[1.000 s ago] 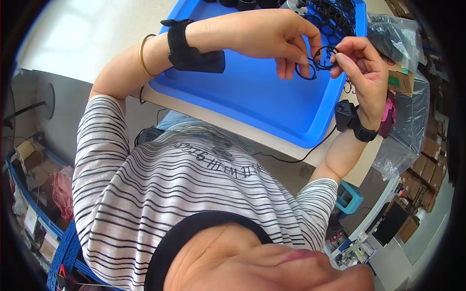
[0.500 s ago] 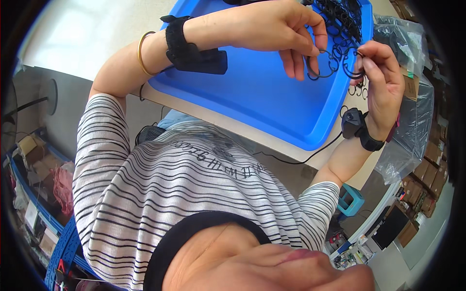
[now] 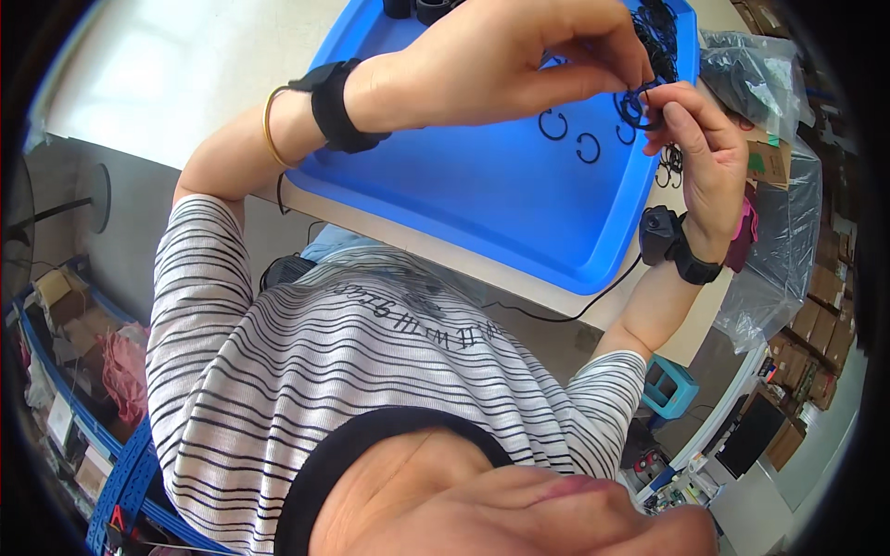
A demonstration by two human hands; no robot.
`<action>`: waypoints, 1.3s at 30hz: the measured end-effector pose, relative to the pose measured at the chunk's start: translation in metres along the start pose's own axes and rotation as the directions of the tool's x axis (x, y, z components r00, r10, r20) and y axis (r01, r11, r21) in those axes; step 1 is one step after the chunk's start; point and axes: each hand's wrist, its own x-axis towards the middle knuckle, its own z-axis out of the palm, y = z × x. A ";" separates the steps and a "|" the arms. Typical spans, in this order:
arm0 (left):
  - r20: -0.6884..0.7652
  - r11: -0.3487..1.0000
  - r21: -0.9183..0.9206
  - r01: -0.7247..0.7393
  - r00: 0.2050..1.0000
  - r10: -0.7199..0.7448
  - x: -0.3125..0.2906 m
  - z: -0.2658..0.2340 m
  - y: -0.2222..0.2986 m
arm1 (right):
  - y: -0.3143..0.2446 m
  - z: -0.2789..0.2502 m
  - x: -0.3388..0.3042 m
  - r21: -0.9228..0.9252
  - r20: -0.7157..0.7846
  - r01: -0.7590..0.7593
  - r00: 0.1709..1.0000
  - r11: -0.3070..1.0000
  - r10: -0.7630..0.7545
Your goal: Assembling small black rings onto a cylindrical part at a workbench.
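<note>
Over the right end of the blue tray (image 3: 445,199), my two hands meet at several black retaining rings (image 3: 634,109), bunched together. My right hand (image 3: 703,139) pinches these rings between thumb and fingers. From the left, my left hand (image 3: 547,60) reaches across with thumb and fingertips closed at the upper edge of the same bunch; its fingertips partly overlap the rings. Below it, a loose open-ended retaining ring (image 3: 553,125) and another black ring (image 3: 588,148) lie on the tray floor. A third ring (image 3: 626,135) is close to the right wall.
A heap of black rings (image 3: 660,32) fills the tray's far right corner. Black cylindrical parts (image 3: 431,9) stand at its far side. More rings (image 3: 669,167) lie on the table right of the tray. Clear plastic bags (image 3: 769,222) hang there, and a black cable (image 3: 565,317) runs along the front.
The separate rings held by each hand are now together in one bunch. My left hand has moved right and turned. Loose rings on the tray floor have come into view beneath it.
</note>
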 end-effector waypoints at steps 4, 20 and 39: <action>0.022 0.937 0.247 -0.248 0.968 0.250 0.000 0.002 0.002 | 0.003 0.006 0.000 0.125 0.049 -0.031 0.998 0.992 0.025; 0.163 0.892 0.354 -0.279 0.958 0.235 0.008 -0.006 0.001 | 0.006 0.015 0.002 0.161 0.005 -0.074 0.997 0.984 0.075; 0.064 0.789 0.615 -0.005 0.997 -0.044 0.015 -0.046 0.012 | 0.001 0.015 0.002 0.017 0.009 0.005 1.000 1.000 -0.005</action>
